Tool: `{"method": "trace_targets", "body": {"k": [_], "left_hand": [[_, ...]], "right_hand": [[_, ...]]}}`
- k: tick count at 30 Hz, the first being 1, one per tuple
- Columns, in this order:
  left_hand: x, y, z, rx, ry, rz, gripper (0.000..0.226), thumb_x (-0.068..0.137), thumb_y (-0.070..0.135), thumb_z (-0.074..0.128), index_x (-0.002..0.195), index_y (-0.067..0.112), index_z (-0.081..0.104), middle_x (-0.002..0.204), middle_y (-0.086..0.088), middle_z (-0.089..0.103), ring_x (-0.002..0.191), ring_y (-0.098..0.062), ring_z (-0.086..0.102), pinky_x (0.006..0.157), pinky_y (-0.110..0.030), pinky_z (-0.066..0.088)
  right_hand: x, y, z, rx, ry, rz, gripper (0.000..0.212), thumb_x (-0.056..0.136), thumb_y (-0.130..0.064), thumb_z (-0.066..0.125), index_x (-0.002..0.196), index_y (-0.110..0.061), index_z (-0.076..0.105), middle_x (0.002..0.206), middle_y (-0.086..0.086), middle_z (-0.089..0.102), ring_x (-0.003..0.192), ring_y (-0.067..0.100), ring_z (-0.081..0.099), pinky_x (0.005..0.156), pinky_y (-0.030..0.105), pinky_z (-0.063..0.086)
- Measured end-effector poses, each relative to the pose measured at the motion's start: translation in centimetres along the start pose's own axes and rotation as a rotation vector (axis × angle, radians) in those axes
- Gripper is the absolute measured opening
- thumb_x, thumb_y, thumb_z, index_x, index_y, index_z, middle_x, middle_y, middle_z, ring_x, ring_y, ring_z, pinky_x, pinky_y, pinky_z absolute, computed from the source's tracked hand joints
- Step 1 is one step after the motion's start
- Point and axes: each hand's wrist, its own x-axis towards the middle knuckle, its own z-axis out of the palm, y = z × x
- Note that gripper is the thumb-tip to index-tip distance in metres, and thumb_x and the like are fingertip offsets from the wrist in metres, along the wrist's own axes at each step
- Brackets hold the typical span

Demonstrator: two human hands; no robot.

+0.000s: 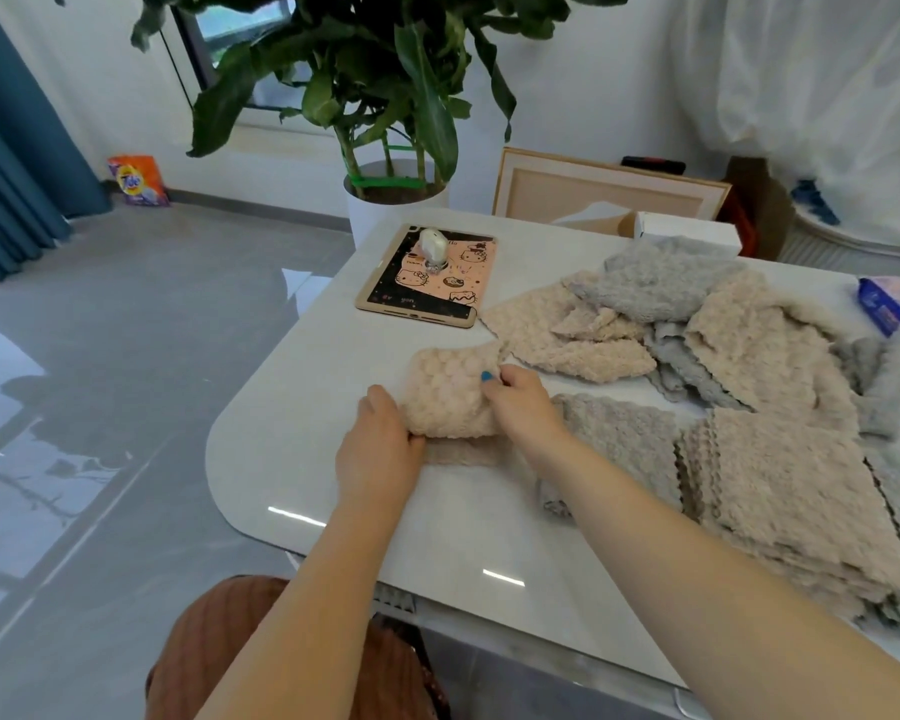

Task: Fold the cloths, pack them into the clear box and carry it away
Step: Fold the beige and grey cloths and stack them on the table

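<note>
Two hands meet on one beige cloth (448, 392), one of us says. Where do we find it?

Near the middle of the view, the other answers, on the white table (333, 511), not far from the rounded corner at 8 o'clock. It is doubled over into a small, puffy square. A strip of the same beige shows under its near edge, so we judge the fold unfinished.

And our fingers?

Our left hand (380, 449) grips the near left corner, thumb along the near edge and fingers curled against the side. Our right hand (520, 402) pinches the right edge with the thumb on top, its blue nail showing. The other fingers are tucked out of sight.

What lies around it?

At 2 o'clock from the cloth there is a loose heap (671, 324) of beige and grey cloths. At 4 o'clock there is a flat stack (791, 491) of them, just beyond our right forearm. At 12 o'clock there is a tablet (427, 278) in a pink cartoon cover. We see no clear box anywhere in this view.

So how do we finish this fold well?

We would line up the wavy edges before letting go. Then we would flatten a palm across the top, because plush this thick will likely spring open. We would keep each square the same size so they sit evenly in the box. With so many cloths lying unfolded, we reckon we are early in the task.
</note>
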Motion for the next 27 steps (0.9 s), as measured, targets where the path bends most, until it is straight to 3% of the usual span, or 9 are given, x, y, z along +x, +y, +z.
{"method": "trace_targets", "body": {"k": [3, 6, 7, 10, 14, 18, 20, 23, 27], "left_hand": [[-0.1, -0.6, -0.9, -0.168, -0.343, 0.001, 0.04, 0.084, 0.038, 0.066, 0.061, 0.016, 0.042, 0.054, 0.002, 0.048, 0.048, -0.016, 0.051, 0.045, -0.027, 0.042], [-1.2, 0.7, -1.4, -0.557, -0.594, 0.054, 0.03, 0.091, 0.031, 0.061, 0.068, 0.013, 0.053, 0.054, -0.003, 0.058, 0.046, -0.016, 0.056, 0.049, -0.029, 0.05], [-1.3, 1.1, -0.9, -0.529, -0.511, 0.085, 0.022, 0.094, 0.028, 0.056, 0.078, 0.013, 0.059, 0.06, -0.004, 0.061, 0.051, -0.017, 0.057, 0.052, -0.033, 0.05], [-1.1, 1.1, 0.5, 0.059, 0.0, 0.173, 0.023, 0.097, 0.031, 0.045, 0.093, 0.018, 0.064, 0.078, -0.002, 0.064, 0.065, -0.02, 0.055, 0.054, -0.031, 0.039], [0.0, 0.1, 1.9, 0.056, 0.339, 0.236, 0.011, 0.083, 0.018, 0.066, 0.074, 0.013, 0.062, 0.089, -0.002, 0.054, 0.071, -0.022, 0.05, 0.05, -0.026, 0.03], [0.9, -0.7, 3.7, 0.103, 0.354, 0.284, 0.018, 0.078, 0.018, 0.069, 0.095, 0.022, 0.07, 0.145, -0.012, 0.034, 0.125, -0.039, 0.034, 0.09, -0.05, 0.042], [1.4, -1.0, 3.9, -0.068, 0.305, 0.254, 0.034, 0.079, 0.013, 0.069, 0.111, 0.022, 0.064, 0.155, -0.014, 0.014, 0.133, -0.039, 0.028, 0.101, -0.053, 0.04], [2.2, -1.2, 2.7, -0.329, 0.157, 0.244, 0.037, 0.08, 0.004, 0.067, 0.114, 0.017, 0.059, 0.157, -0.01, 0.003, 0.125, -0.022, 0.046, 0.101, -0.036, 0.044], [2.8, -1.1, 1.4, -0.217, 0.128, 0.264, 0.011, 0.081, 0.001, 0.058, 0.081, 0.011, 0.053, 0.146, -0.006, 0.028, 0.073, -0.015, 0.052, 0.065, -0.024, 0.037]], "right_hand": [[0.0, -2.6, 0.1, 0.27, -0.153, 0.063, 0.024, 0.096, -0.008, 0.047, 0.077, -0.016, 0.058, 0.072, -0.001, 0.062, 0.062, 0.01, 0.059, 0.051, 0.019, 0.046], [0.4, -3.5, 0.1, 0.358, -0.203, 0.114, 0.024, 0.096, -0.005, 0.047, 0.08, -0.017, 0.06, 0.073, -0.001, 0.064, 0.057, 0.007, 0.062, 0.045, 0.015, 0.047], [0.4, -3.5, 0.0, 0.382, -0.204, 0.13, 0.023, 0.096, -0.005, 0.047, 0.083, -0.017, 0.061, 0.074, -0.001, 0.065, 0.056, 0.006, 0.062, 0.044, 0.016, 0.047], [0.5, -2.6, -0.3, 0.465, -0.193, 0.162, 0.019, 0.096, -0.005, 0.048, 0.093, -0.017, 0.062, 0.083, -0.001, 0.067, 0.067, 0.008, 0.065, 0.05, 0.02, 0.05], [0.5, -1.0, -0.9, 0.413, -0.181, 0.205, 0.024, 0.094, -0.001, 0.047, 0.11, -0.015, 0.058, 0.09, 0.001, 0.066, 0.071, 0.012, 0.062, 0.052, 0.022, 0.051], [0.6, 0.1, -0.2, 0.423, -0.235, 0.225, 0.035, 0.092, 0.001, 0.048, 0.113, -0.026, 0.057, 0.105, 0.003, 0.067, 0.084, 0.021, 0.062, 0.074, 0.036, 0.055], [0.6, 0.2, 0.3, 0.462, -0.27, 0.224, 0.037, 0.092, 0.002, 0.047, 0.107, -0.03, 0.058, 0.105, 0.002, 0.068, 0.085, 0.021, 0.064, 0.077, 0.036, 0.056], [0.4, 0.2, 0.7, 0.463, -0.292, 0.212, 0.038, 0.093, 0.002, 0.047, 0.114, -0.028, 0.056, 0.105, 0.001, 0.068, 0.086, 0.019, 0.064, 0.072, 0.033, 0.057], [0.8, 0.7, 0.7, 0.44, -0.223, 0.237, 0.038, 0.093, 0.002, 0.047, 0.119, -0.025, 0.054, 0.105, -0.002, 0.066, 0.085, 0.014, 0.063, 0.061, 0.026, 0.053]]}}
